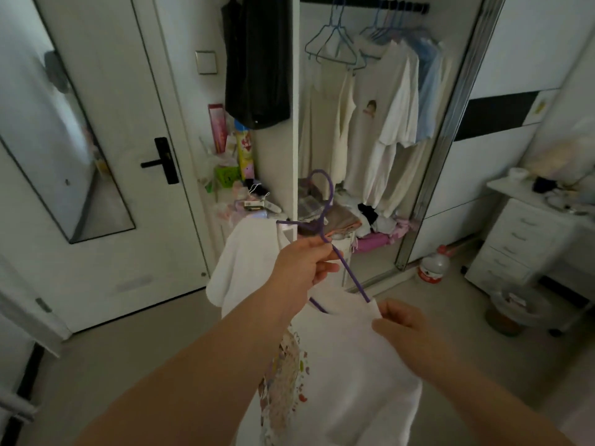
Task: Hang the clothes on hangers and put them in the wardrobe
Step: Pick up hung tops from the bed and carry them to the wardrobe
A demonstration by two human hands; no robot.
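My left hand (301, 267) grips a purple hanger (325, 201) at the base of its hook, which points up toward the open wardrobe (294, 123). One arm of the hanger runs down into the neck of a white T-shirt (351, 358) with a colourful print. My right hand (401, 323) pinches the shirt's collar edge beside that arm. The shirt's left sleeve droops past my left wrist. In the wardrobe, a dark rail (370, 6) carries empty blue hangers (335, 43) on the left and several white and pale-blue shirts (392, 101) on the right.
Folded clothes (363, 220) are piled on the wardrobe floor. A black garment (257, 62) hangs left of the wardrobe, above a cluttered stand (238, 188). A white door (122, 140) is at left, a water bottle (431, 265) on the floor, and a white drawer unit (515, 243) at right.
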